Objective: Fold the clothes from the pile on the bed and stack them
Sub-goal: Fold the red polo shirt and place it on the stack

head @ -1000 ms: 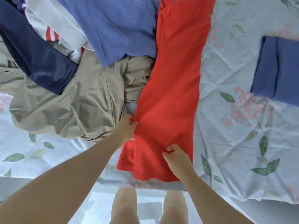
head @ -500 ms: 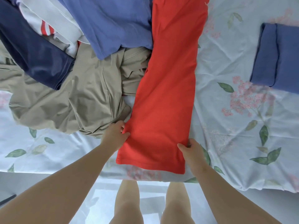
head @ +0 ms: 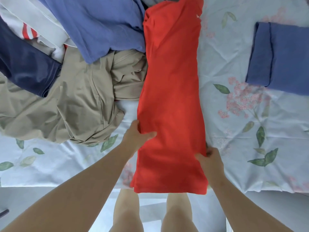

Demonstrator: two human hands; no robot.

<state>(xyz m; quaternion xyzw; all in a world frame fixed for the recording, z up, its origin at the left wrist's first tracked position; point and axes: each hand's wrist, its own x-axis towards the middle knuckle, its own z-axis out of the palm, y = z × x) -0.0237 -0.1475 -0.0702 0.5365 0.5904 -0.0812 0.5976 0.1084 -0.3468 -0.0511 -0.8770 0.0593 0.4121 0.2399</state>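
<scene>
A red garment (head: 170,97) lies folded into a long narrow strip down the middle of the bed, its near end hanging over the bed's front edge. My left hand (head: 136,135) pinches the strip's left edge, thumb on top. My right hand (head: 209,158) grips its right edge lower down, fingers curled under the cloth. The unfolded pile sits at the left: a beige garment (head: 70,104), a blue shirt (head: 100,25), a navy piece (head: 25,67) and a white piece with red stripes (head: 30,30). A folded blue garment (head: 280,56) lies at the right.
The bed is covered by a pale floral sheet (head: 250,131). Its front edge runs along the bottom, with my legs and the light floor below it. Bare sheet shows between the red strip and the folded blue garment.
My right hand moved from the middle of the red strip to its right edge. The folded-in lower left flap is smoothed away, and both hands now hold opposite edges.
</scene>
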